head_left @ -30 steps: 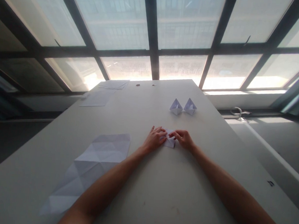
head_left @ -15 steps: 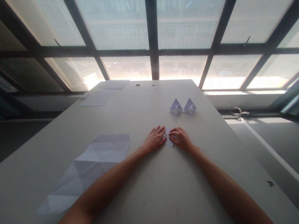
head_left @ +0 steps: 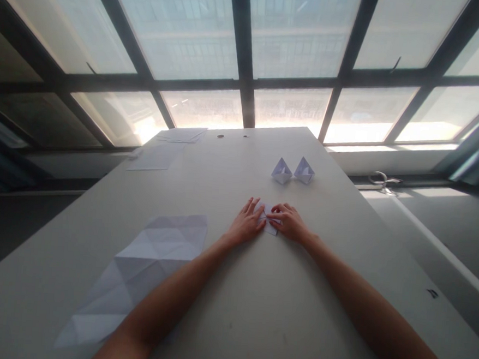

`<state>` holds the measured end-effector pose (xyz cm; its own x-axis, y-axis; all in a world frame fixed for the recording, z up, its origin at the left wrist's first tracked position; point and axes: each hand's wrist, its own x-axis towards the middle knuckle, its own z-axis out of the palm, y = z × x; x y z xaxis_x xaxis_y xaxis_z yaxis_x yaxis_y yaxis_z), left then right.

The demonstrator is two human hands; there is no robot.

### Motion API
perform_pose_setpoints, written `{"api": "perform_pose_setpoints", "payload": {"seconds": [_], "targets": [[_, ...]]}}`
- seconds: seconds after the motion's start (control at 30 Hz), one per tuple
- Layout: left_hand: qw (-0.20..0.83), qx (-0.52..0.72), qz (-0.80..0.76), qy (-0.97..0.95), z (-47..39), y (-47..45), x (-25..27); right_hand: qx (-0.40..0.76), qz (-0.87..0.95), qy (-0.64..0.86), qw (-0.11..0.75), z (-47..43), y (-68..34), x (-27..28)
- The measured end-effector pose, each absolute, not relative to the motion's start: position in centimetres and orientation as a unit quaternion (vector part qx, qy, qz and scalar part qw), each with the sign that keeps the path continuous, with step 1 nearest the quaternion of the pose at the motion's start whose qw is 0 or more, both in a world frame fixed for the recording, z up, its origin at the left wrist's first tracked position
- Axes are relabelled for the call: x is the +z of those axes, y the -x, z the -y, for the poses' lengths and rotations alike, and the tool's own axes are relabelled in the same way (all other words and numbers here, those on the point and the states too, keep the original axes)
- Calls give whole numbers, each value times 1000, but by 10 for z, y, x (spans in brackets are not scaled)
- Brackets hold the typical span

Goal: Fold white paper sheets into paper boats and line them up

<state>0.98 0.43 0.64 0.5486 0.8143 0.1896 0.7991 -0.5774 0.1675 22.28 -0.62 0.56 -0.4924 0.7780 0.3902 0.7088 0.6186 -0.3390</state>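
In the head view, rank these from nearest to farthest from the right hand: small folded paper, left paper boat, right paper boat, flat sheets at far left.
1. Small folded paper: at the fingers of the right hand, on its left side.
2. Left paper boat and right paper boat: beyond the hand, too close to rank.
3. Flat sheets: far left.

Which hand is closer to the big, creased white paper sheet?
Left. The left hand is to the right of the creased sheet; the right hand is farther right, past the left one.
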Motion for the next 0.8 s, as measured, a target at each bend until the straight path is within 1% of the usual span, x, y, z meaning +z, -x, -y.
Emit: {"api": "perform_pose_setpoints", "payload": {"seconds": [0.2,0.4,0.53,0.6,0.73,0.8], "targets": [[55,105,-458,-881,-4,-9,7,74,858,435,263,7,-222,7],[55,107,-463,-878,-5,-9,5,61,859,441,253,9,-222,8],[57,101,-457,-882,-4,-8,6,72,853,439,272,8,-221,7],[57,98,-455,-883,-3,-8,7,98,836,446,306,6,-222,5],[56,92,-458,-882,-2,-7,8,122,728,508,443,-4,-230,-3],[57,89,-460,-882,-3,-8,8,114,671,542,493,-8,-235,-5]]}}
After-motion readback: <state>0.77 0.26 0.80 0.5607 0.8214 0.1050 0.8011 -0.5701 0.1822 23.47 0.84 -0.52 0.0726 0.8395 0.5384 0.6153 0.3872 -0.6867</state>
